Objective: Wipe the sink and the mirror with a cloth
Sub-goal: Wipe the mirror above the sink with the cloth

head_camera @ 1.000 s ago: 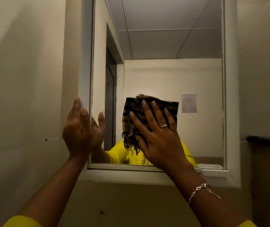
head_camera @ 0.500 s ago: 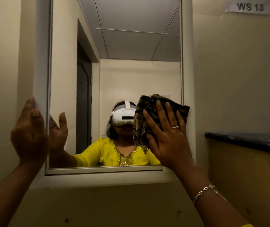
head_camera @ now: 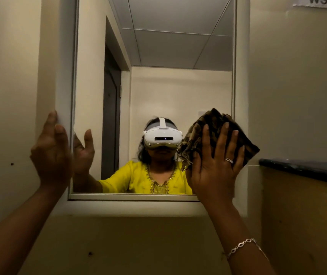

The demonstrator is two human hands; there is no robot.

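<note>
A tall mirror (head_camera: 170, 92) in a pale frame hangs on the wall straight ahead. My right hand (head_camera: 216, 165) presses a dark brown patterned cloth (head_camera: 208, 124) flat against the glass at its lower right edge, and the cloth overlaps the right frame. The fingers are spread over the cloth. My left hand (head_camera: 51, 153) rests with fingers apart on the left side of the frame, holding nothing. The sink is out of view.
A dark countertop edge (head_camera: 305, 169) juts out at the right, just beside the mirror frame. A paper label (head_camera: 325, 2) is stuck high on the right wall. Bare wall (head_camera: 8, 96) lies to the left, and a ledge (head_camera: 131, 207) runs below the mirror.
My right hand has slid the cloth rightward across the glass, from the lower middle to the right edge. My left hand has stayed on the left frame.
</note>
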